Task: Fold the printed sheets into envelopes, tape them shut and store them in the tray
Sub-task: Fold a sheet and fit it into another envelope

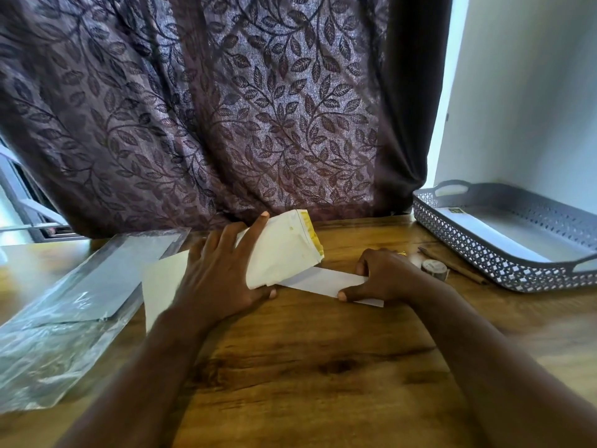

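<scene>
Head view: at frame centre, a folded sheet (326, 281) is pinned flat on the wooden table (290, 350) by the right hand (384, 278), fingers curled. Just left, a cream envelope (284, 250) is gripped by the left hand (219, 279). Farther right, the grey tray (484, 253) is seen.

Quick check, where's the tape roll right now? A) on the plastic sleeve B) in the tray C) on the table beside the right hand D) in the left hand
C: the tape roll sits on the table just right of the right hand, outside the tray.
</scene>
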Available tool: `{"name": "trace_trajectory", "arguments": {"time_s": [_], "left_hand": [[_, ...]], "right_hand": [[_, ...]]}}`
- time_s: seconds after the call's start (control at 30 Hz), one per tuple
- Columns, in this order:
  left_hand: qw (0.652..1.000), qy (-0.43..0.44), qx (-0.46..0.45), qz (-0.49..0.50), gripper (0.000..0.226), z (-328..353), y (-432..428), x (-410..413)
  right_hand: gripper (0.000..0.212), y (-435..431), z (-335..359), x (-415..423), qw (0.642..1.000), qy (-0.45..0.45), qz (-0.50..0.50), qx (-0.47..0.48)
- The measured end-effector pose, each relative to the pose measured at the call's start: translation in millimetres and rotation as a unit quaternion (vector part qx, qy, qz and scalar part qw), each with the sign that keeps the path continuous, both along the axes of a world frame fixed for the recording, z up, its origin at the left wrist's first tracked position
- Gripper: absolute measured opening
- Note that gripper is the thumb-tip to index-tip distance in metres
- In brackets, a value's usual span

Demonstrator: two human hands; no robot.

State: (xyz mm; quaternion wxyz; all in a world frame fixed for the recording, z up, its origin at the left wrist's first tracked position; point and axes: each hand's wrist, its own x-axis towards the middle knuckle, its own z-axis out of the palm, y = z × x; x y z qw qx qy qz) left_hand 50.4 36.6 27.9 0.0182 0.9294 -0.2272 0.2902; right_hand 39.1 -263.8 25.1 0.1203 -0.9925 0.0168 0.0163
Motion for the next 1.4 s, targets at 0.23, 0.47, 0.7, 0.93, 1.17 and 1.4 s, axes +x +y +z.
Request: {"name": "trace_trajectory", "arguments": {"time_s": [0.23, 0.47, 0.7, 0.93, 1.17, 1.4], "left_hand": [[1.000, -0.014, -0.008, -0.001, 0.127, -3.1, 0.7, 2.3], [0.999, -0.007, -0.033, 0.019, 0.126, -1.4, 2.6, 4.7], [0.998, 0.013, -0.061, 0.018, 0.128, -1.4, 2.2, 5.5], [0.997, 0.035, -0.061, 0.027, 0.132, -3.5, 1.8, 8.3], [0.997, 0.021, -0.070, 0.021, 0.130, -5.2, 1.4, 8.9], [0.998, 0.022, -0.062, 0.001, 0.130, -5.0, -0.7, 8.2]], "right_hand": [[0.069, 5.9, 2.0, -5.9, 0.997, -0.036, -0.003, 0.069], [0.033, -5.6, 8.3, -9.6, 0.940, -0.209, -0.053, 0.265], [0.012, -16.9, 24.0, -19.2, 0.732, -0.367, -0.111, 0.563], [0.010, -17.9, 36.3, -29.6, 0.616, -0.417, -0.125, 0.656], [0.009, -12.4, 32.4, -28.8, 0.685, -0.375, -0.067, 0.621], [0.027, -7.3, 31.7, -29.8, 0.770, -0.333, -0.055, 0.541]]}}
